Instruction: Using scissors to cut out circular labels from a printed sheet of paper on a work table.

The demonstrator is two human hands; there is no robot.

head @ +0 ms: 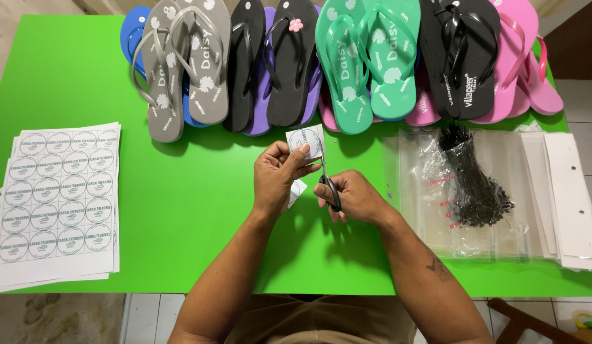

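Sheets of round printed labels lie stacked at the left end of the green desk, well apart from the hands. Along the far edge runs a row of flip-flops: grey, black, teal, black again, then pink.

Near the middle, the left hand is closed on a small paper label piece, pinching it between thumb and fingers and holding it up off the desk. Just to its right, the right hand grips black-handled scissors, fingers through the loops. The blades point up and away from the person, their long axis nearly upright in the view, meeting the paper's right edge. So the paper sits above and slightly left of the scissor hand.

Farther right lie clear plastic bags with a bundle of black tag ties on top, then white card strips.
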